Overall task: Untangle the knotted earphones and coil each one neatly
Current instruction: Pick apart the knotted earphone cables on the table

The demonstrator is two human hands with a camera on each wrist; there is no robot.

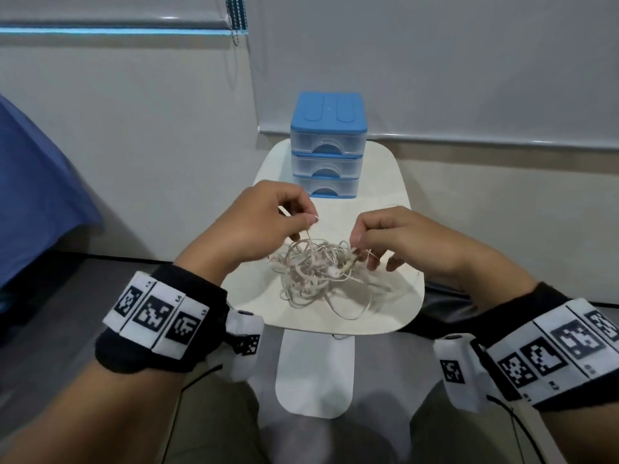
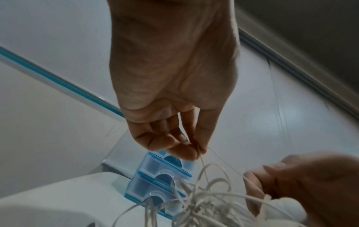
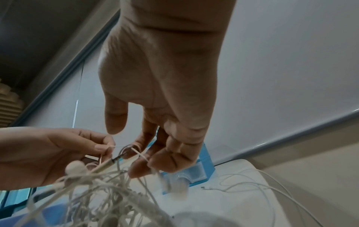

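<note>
Tangled heap of off-white earphone cords [image 1: 315,276] on a small white rounded worktop [image 1: 395,182], left hand [image 1: 264,219] pinching one strand upward, right hand [image 1: 398,239] pinching another, blue-topped clear plastic three-drawer box [image 1: 328,145] behind

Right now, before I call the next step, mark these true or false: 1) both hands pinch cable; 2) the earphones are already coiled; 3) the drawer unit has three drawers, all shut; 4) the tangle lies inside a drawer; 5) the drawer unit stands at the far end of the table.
1) True: the left hand pinches a strand and the right hand pinches another, both lifted from the earphone tangle.
2) False: the cables are one knotted heap, nothing coiled.
3) True: the blue drawer unit shows three clear drawers, all shut.
4) False: the tangle lies on the white table, in front of the unit.
5) True.
</note>
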